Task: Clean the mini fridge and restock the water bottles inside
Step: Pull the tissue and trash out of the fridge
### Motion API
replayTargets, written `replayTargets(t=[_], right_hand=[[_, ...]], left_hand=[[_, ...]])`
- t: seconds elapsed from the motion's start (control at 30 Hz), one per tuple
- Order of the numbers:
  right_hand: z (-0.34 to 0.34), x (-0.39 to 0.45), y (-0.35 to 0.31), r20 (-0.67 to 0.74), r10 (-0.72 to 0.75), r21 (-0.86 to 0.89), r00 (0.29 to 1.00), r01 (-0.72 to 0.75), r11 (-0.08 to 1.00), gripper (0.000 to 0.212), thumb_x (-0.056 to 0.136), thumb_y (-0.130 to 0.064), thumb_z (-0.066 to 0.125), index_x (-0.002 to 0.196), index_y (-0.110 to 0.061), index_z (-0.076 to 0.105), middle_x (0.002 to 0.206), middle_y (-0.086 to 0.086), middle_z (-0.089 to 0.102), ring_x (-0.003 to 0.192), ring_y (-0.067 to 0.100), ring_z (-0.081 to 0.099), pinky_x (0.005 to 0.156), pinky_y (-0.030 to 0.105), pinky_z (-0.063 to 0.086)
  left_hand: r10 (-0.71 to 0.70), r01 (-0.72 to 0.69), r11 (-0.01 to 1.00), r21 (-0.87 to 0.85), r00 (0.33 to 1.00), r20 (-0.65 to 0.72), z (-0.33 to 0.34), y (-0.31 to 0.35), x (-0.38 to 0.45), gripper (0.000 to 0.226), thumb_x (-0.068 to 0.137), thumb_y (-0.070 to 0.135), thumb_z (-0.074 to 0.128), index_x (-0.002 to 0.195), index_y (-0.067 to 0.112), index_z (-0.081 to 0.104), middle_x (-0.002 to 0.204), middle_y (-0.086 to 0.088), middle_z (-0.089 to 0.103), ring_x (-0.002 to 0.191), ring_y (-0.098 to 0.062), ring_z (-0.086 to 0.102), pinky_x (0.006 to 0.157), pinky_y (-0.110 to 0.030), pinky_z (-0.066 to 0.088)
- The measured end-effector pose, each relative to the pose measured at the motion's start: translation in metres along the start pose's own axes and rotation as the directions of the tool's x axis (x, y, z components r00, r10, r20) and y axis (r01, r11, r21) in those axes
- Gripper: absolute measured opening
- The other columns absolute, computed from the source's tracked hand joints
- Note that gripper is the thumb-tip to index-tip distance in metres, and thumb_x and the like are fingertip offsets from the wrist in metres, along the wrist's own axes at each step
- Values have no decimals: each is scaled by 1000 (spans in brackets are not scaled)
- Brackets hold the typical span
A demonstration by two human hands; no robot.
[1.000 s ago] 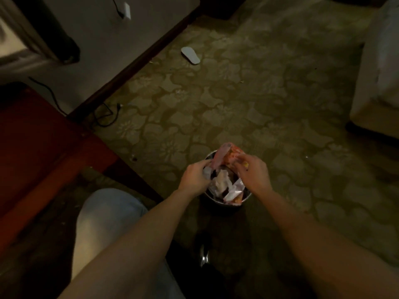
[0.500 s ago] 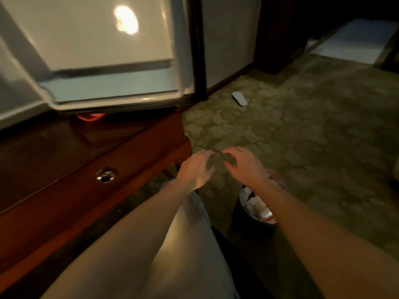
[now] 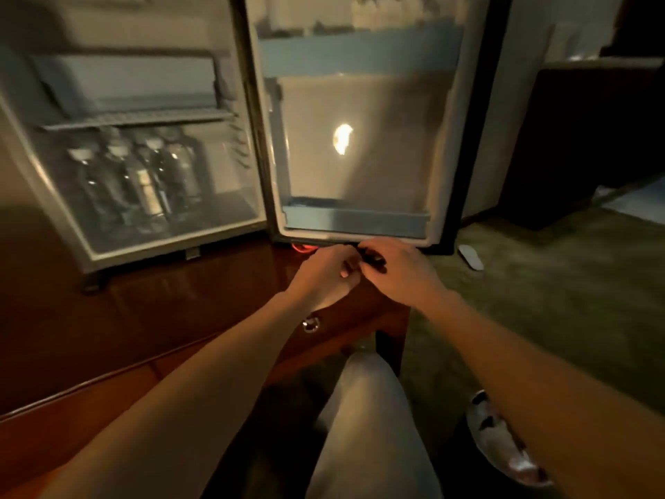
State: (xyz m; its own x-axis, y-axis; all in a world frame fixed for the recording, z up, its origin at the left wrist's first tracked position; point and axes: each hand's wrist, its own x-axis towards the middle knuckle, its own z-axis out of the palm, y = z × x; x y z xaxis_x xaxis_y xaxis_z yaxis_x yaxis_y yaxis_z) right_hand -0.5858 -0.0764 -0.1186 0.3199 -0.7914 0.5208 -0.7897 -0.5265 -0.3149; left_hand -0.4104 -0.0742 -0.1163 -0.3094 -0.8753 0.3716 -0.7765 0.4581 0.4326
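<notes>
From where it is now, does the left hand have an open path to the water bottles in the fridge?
Probably yes. The fridge door stands wide open and nothing sits in front of the water bottles. The left hand is down at the door's bottom edge, beside the right hand.

1. The left hand and right hand are held together, fingertips touching, with a small dark object seen between them; what it is cannot be told.
2. Directly above the hands, the open fridge door is seen.
3. Up and left of them, water bottles are stood inside the mini fridge.
4. A wooden cabinet lies beneath the hands.
</notes>
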Motion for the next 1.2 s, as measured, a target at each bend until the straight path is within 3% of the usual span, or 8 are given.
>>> replayTargets(t=[0.33,0.5,0.6,0.7,0.83,0.97,1.07,1.2], right_hand=[[-36,89,-58,-236,-148,-44,961,141,989,29,90,-28,65,117,-20,62,106,-1,64,101,20,58,83,35,52],[-77,130,-69,-438,-277,-174,855,221,960,26,89,-26,64,112,-14,65,113,8,62,107,28,56,89,40,49],[-108,154,-69,-533,-287,-293,796,145,945,31,91,-35,57,116,-17,63,127,10,55,118,31,50,99,43,41],[-136,173,-65,-553,-263,-394,791,30,919,41,95,-42,46,127,-20,58,142,11,44,130,34,40,111,47,29],[-161,191,-56,-522,-199,-424,829,-50,904,46,96,-44,40,137,-25,50,146,10,40,131,37,37,111,49,25],[-173,207,-56,-486,-84,-342,870,-101,934,46,97,-45,36,137,-25,47,134,14,53,118,41,47,100,51,37],[-174,218,-57,-423,-28,-340,906,-131,931,37,97,-41,40,127,-22,52,121,19,61,111,41,54,93,50,41],[-173,233,-56,-385,40,-290,922,-162,943,33,97,-33,43,119,-13,56,118,22,63,106,42,58,88,46,43]], left_hand=[[18,30,990,139,943,-332,-107,-19,10,17,92,31,61,107,23,63,101,11,60,91,-7,57,70,-23,41],[103,-20,983,183,884,-456,-146,-4,34,33,93,29,61,123,17,59,121,0,61,105,-17,59,84,-30,47],[200,-73,963,259,836,-511,-168,6,57,43,91,27,62,132,14,56,136,-8,54,119,-26,53,95,-32,42],[243,-67,937,344,832,-499,-185,14,84,60,92,39,58,147,21,40,152,-11,37,137,-30,36,110,-41,32],[254,-76,907,414,883,-394,-200,27,115,64,98,51,43,155,32,20,161,-9,22,146,-31,22,117,-46,21],[239,-83,890,448,922,-305,-213,35,142,55,100,56,30,151,36,28,151,-11,39,138,-34,33,114,-49,29],[218,-68,853,518,947,-235,-225,44,157,53,98,65,20,132,37,51,121,-7,61,124,-33,42,105,-44,29],[120,-29,900,436,976,-183,-233,50,173,47,100,62,18,93,34,56,98,-1,51,121,-29,43,103,-45,27]])
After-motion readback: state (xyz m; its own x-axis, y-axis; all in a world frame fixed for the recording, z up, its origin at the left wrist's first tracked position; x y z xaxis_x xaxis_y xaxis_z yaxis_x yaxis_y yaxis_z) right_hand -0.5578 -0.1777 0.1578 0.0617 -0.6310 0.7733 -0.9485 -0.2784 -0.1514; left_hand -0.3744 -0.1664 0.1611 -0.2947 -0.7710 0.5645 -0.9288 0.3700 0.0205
